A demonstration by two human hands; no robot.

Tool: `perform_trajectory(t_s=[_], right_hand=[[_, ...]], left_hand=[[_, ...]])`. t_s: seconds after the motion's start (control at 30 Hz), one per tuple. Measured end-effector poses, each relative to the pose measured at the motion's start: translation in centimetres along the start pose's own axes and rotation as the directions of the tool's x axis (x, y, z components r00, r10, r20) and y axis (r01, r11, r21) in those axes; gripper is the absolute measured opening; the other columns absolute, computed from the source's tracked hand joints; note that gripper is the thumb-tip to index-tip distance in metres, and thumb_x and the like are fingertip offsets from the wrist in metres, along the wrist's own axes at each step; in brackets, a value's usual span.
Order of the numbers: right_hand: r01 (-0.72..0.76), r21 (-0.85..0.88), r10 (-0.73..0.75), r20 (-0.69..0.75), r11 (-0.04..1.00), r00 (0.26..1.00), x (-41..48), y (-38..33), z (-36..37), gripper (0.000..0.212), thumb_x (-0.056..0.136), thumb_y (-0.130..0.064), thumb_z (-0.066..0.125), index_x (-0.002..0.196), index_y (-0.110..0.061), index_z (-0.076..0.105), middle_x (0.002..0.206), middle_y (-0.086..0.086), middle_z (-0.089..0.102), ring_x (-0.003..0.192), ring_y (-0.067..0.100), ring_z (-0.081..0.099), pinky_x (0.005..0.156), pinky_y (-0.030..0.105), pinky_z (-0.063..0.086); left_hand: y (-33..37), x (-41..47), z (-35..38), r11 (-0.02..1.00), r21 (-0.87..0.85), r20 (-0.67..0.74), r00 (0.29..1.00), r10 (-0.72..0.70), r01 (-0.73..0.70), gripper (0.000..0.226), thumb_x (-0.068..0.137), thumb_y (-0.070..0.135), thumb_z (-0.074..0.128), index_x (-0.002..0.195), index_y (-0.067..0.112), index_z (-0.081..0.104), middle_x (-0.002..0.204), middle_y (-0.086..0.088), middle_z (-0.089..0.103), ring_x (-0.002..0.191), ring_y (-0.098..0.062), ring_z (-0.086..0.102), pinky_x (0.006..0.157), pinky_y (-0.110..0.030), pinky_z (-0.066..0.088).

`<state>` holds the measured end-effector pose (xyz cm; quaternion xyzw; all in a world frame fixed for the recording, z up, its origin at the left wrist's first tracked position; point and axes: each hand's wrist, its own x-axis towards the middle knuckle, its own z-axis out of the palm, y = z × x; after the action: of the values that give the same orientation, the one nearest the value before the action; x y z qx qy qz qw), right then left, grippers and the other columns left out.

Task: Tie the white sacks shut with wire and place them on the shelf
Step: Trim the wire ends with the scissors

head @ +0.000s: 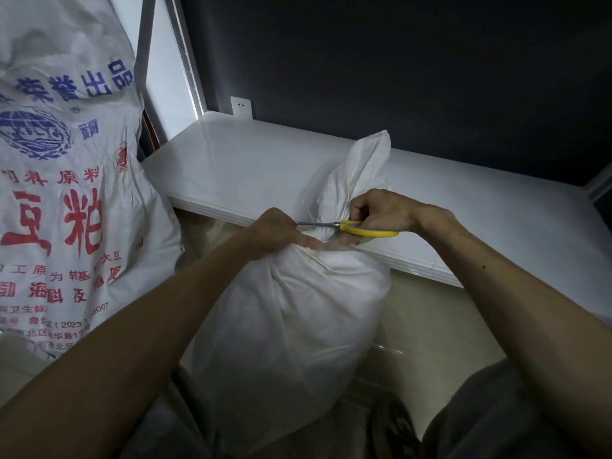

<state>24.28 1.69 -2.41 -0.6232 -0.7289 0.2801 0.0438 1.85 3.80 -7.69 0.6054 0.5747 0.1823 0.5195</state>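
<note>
Your left hand (281, 230) gripped the white sack (298, 309) at its neck; your right hand (381, 213) held the yellow-handled tool (367, 229) at the wire (331, 236). You needed that neck bunched tight while twisting.

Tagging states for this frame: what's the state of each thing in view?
plain white sack: upright on the floor, neck bunched, not yet on the shelf
wire: looped round the neck
yellow-handled tool: held level, tip at the neck
left hand: grips the neck
right hand: grips the tool
printed sack: upright, top out of view
shelf: behind the plain sack
wall socket: nothing plugged in
</note>
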Motion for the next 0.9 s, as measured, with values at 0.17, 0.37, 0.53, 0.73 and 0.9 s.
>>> perform_trajectory(t_s=[0.17, 0.37, 0.53, 0.73, 0.9], right_hand=[[-0.048, 0.120, 0.038, 0.081, 0.992, 0.996, -0.3, -0.1, -0.2, 0.042, 0.062, -0.051, 0.085, 0.074, -0.019, 0.061, 0.065, -0.007, 0.066, 0.059, 0.006, 0.059, 0.053, 0.018, 0.043], [-0.089, 0.049, 0.080, 0.165, 0.995, 0.983, 0.0, -0.6, -1.3, 0.041, 0.063, -0.052, 0.084, 0.071, -0.017, 0.064, 0.058, -0.003, 0.059, 0.053, 0.013, 0.051, 0.054, 0.026, 0.043], [-0.116, 0.041, 0.103, 0.238, 0.992, 0.966, -0.1, -1.1, -2.2, 0.043, 0.058, -0.048, 0.087, 0.071, -0.014, 0.064, 0.060, 0.003, 0.058, 0.053, 0.017, 0.048, 0.053, 0.028, 0.040], [-0.129, -0.016, 0.128, 0.276, 0.992, 0.953, 0.2, -1.6, -3.0, 0.047, 0.054, -0.052, 0.088, 0.072, -0.013, 0.067, 0.063, 0.005, 0.061, 0.054, 0.018, 0.050, 0.053, 0.029, 0.042], [-0.122, 0.035, 0.106, 0.294, 0.992, 0.950, 0.0, -0.6, -2.5, 0.039, 0.058, -0.045, 0.089, 0.065, -0.016, 0.064, 0.060, 0.004, 0.059, 0.051, 0.017, 0.048, 0.053, 0.028, 0.039]], left_hand=[[0.3, -0.2, 0.0, 1.000, -0.014, -0.010, 1.000, -0.015, 0.015, 0.053, 0.056, 0.024, 0.094, 0.091, 0.011, 0.056, 0.091, -0.005, 0.050, 0.083, -0.015, 0.047, 0.074, -0.028, 0.038], [0.0, -0.2, 0.4, 0.999, 0.018, 0.022, 0.999, 0.043, -0.043, 0.069, 0.053, 0.029, 0.095, 0.106, 0.017, 0.053, 0.098, -0.001, 0.057, 0.086, -0.013, 0.053, 0.067, -0.026, 0.044], [0.3, -0.4, 0.5, 0.994, 0.046, 0.059, 0.993, 0.099, -0.102, 0.070, 0.056, 0.027, 0.094, 0.110, 0.016, 0.051, 0.083, 0.005, 0.050, 0.072, -0.009, 0.046, 0.057, -0.025, 0.036], [0.1, -0.3, 0.9, 0.991, 0.056, 0.075, 0.990, 0.115, -0.120, 0.068, 0.054, 0.028, 0.095, 0.105, 0.019, 0.052, 0.072, 0.006, 0.048, 0.067, -0.012, 0.043, 0.055, -0.027, 0.033], [-0.1, -0.2, 1.1, 0.995, 0.053, 0.042, 0.996, 0.078, -0.080, 0.077, 0.050, 0.031, 0.096, 0.109, 0.023, 0.048, 0.091, 0.003, 0.052, 0.082, -0.012, 0.049, 0.063, -0.026, 0.039]])
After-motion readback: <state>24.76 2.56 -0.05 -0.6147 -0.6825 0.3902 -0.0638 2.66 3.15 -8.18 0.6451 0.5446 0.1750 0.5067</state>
